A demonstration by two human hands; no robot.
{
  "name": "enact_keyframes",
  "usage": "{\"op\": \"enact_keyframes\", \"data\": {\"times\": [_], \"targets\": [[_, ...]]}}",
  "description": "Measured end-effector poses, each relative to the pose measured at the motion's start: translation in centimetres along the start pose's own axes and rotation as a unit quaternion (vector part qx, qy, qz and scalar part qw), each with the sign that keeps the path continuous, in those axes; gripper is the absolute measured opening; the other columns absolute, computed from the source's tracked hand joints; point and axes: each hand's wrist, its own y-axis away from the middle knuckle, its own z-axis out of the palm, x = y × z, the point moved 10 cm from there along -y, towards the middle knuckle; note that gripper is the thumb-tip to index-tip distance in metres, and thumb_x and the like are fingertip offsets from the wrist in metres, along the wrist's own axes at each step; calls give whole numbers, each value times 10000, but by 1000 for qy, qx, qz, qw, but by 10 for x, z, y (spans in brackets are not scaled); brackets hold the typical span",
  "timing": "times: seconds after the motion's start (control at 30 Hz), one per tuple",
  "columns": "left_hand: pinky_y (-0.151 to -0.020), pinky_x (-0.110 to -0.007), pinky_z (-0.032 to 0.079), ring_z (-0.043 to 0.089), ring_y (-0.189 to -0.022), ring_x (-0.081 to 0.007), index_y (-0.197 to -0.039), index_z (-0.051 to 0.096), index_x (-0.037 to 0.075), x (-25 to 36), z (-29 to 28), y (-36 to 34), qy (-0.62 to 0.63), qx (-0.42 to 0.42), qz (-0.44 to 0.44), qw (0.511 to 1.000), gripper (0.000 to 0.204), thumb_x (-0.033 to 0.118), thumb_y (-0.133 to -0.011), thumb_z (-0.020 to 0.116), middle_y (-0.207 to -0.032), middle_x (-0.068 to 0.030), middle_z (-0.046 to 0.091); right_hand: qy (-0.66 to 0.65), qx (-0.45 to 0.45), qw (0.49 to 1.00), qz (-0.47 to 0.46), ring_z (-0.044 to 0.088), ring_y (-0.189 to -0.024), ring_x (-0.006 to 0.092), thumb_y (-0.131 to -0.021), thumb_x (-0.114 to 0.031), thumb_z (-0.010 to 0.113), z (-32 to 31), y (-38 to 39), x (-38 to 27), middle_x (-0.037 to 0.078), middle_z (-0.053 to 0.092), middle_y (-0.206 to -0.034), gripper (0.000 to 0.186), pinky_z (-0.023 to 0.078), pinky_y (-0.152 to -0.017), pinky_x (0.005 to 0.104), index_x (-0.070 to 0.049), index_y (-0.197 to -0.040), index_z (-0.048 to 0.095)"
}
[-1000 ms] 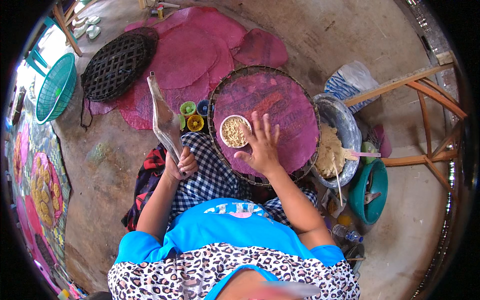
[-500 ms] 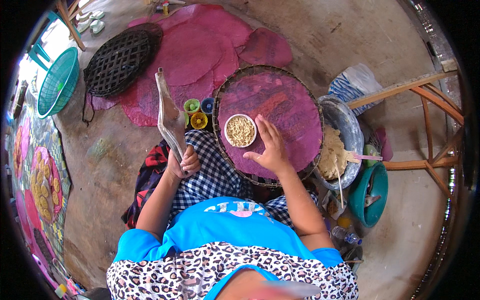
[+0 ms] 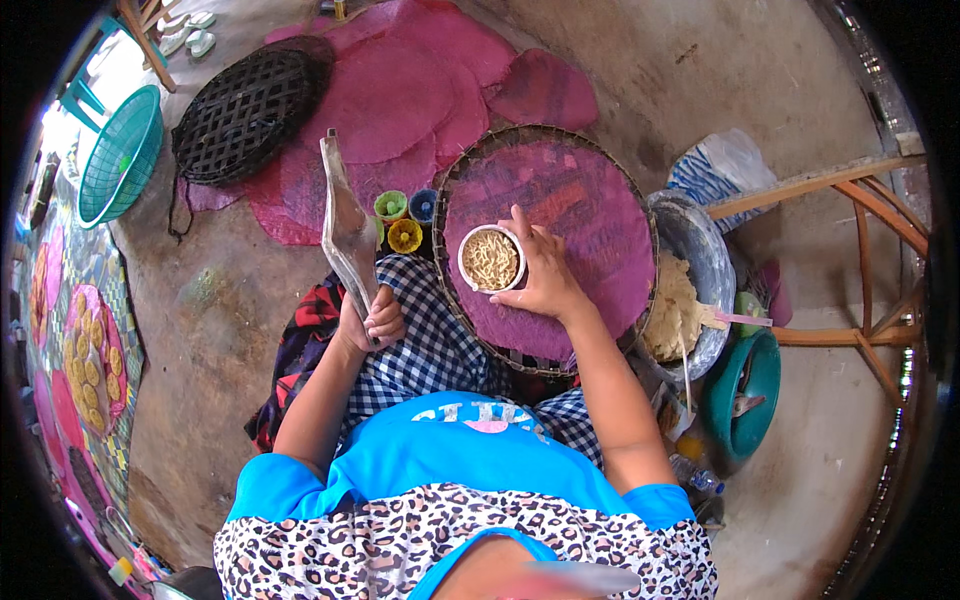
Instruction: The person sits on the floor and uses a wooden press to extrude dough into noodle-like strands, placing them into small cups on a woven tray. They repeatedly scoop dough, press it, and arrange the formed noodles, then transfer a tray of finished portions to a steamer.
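My left hand [image 3: 372,322] grips a long, flat, dull, pale implement [image 3: 338,205] held upright beside the checked cloth on my lap [image 3: 430,330]. My right hand [image 3: 542,280] curls around the right side of a white round cup [image 3: 491,258] full of short pale strands, thumb at its lower edge and fingers over its upper rim. The cup is over a round woven tray [image 3: 570,170] lined with stained magenta sheeting. Small green, yellow and blue cups [image 3: 404,236] stand just left of the tray. A grey basin [image 3: 670,315] of beige dough with sticks lies right of it.
Magenta mats [image 3: 390,90] and a black woven basket [image 3: 240,115] lie ahead. Left are a teal colander [image 3: 120,160] and flat yellow rounds [image 3: 88,370] on mats. Right are a teal tub [image 3: 740,430], a white-and-blue sack [image 3: 730,150] and wooden framing [image 3: 840,335].
My right hand was spread beside the cup; it has moved in and taken hold of it from the right. My left hand still holds the implement. The view has shifted slightly.
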Motion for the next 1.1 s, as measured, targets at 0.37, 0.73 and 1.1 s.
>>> {"op": "enact_keyframes", "data": {"times": [0.37,0.73,1.1], "targets": [[-405,-286,340,399,-393,-128,-659,436,68,-1,3,-3,5,7,-6,1000,486,421,-921,230,-483,-13,403,59,91,989,-103,323,-1247,217,-521,-340,793,-18,5,-36,16,412,-1330,621,222,-1003,456,-245,-1101,592],[-414,-286,339,411,-406,-127,-659,434,74,-3,2,-2,10,4,-20,1000,493,439,-919,229,-494,-13,414,16,146,985,-86,410,-1170,217,-609,-205,737,0,6,-44,2,496,-1212,337,256,-969,441,-181,-910,587],[-425,-266,328,389,-397,-109,-653,428,82,-3,1,-2,15,-2,-22,1000,467,442,-899,261,-482,4,392,2,201,978,-52,450,-1129,240,-665,-255,720,-11,20,-28,28,552,-1180,188,293,-934,433,-162,-822,674]]}}
